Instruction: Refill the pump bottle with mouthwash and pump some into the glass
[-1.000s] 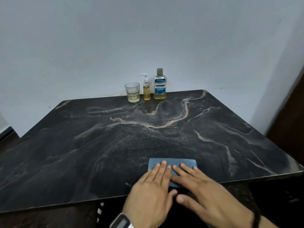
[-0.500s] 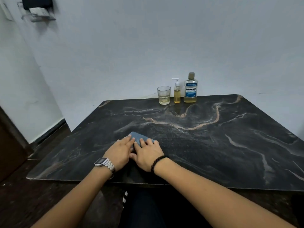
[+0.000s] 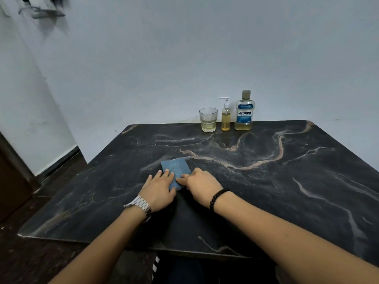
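Note:
Three things stand in a row at the table's far edge. The clear glass (image 3: pixel 208 119) holds a little yellowish liquid. Right of it is the small pump bottle (image 3: pixel 225 117), mostly full of amber liquid, with its white pump on. The capped Listerine mouthwash bottle (image 3: pixel 244 113) is at the right end, its liquid low. Both hands are far from them, on a blue cloth (image 3: pixel 175 167) lying on the near-left part of the table. My left hand (image 3: pixel 159 191) lies flat on the cloth with fingers spread. My right hand (image 3: pixel 202 186) has curled fingers pinching the cloth's right edge.
The dark marble table (image 3: pixel 287 191) stands against a white wall. A blurred fixture (image 3: pixel 41 7) hangs on the wall at top left. A dark door or panel (image 3: pixel 8 181) stands at the left, beyond the table's corner. My dark trouser legs show under the near edge.
The view has swung left and my hands have slid the blue cloth away from the near edge toward the left middle of the table. The glass and bottles have not moved.

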